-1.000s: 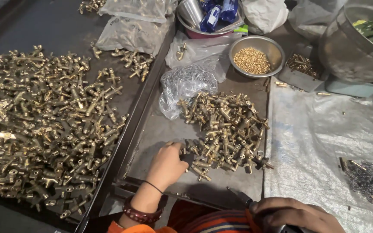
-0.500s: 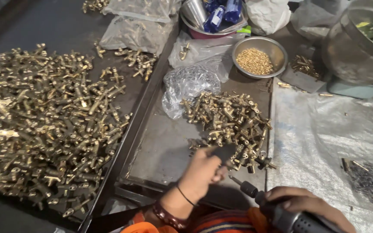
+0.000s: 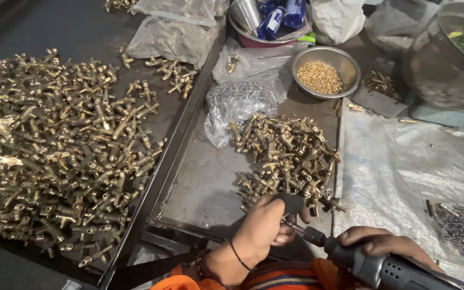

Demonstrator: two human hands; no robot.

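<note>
My left hand (image 3: pixel 267 225) is closed around a small dark fitting (image 3: pixel 291 203) at the near edge of a pile of brass fittings (image 3: pixel 285 156) on a grey metal tray (image 3: pixel 205 182). My right hand (image 3: pixel 382 244) grips a dark grey power screwdriver (image 3: pixel 382 267), whose bit points left and meets the fitting in my left hand. A dark band circles my left wrist.
A large heap of brass fittings (image 3: pixel 55 150) covers the dark tray on the left. A steel bowl of small brass screws (image 3: pixel 324 72), a clear bag of small metal parts (image 3: pixel 238 102), plastic bags, and a big steel pot (image 3: pixel 447 59) stand behind. Plastic sheeting (image 3: pixel 404 166) lies right.
My left hand picked a fitting out of the small pile and drew it toward me. My right hand raised the screwdriver into view and brought its bit to the fitting.
</note>
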